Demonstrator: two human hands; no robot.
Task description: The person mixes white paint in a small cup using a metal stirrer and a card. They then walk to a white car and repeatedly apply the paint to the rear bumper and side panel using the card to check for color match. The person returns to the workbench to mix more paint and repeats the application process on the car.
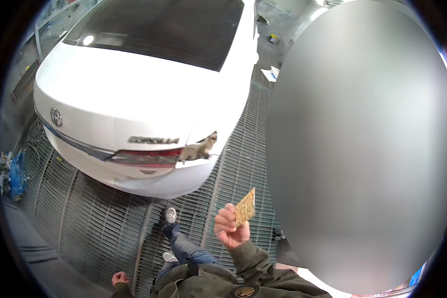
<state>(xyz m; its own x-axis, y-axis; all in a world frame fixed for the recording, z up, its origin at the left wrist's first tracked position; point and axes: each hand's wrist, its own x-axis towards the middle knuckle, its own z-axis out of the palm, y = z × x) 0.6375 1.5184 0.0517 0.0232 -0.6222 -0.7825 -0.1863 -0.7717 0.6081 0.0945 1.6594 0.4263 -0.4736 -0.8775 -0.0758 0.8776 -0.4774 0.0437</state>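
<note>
My right hand [231, 226] is raised over the grated floor, pinching a thin, tan-gold mottled piece [244, 207] that looks like a folded cloth or pad; its exact kind is unclear. Low at the bottom edge, my left hand [120, 278] hangs with curled fingers, and no object shows in it. In front of me stands the rear of a white car [119, 89]. Its red tail light [146, 158] ends at an open lamp recess [199, 149] in the rear corner, where bare, brownish-grey metal shows. Both hands are apart from the car.
A slatted metal grate floor [99, 218] runs under the car and my feet. Blue plastic [17, 174] and a coiled hose [34, 136] lie at the left. White paper [270, 74] lies beyond the car's right side. A large blurred patch hides most of the right.
</note>
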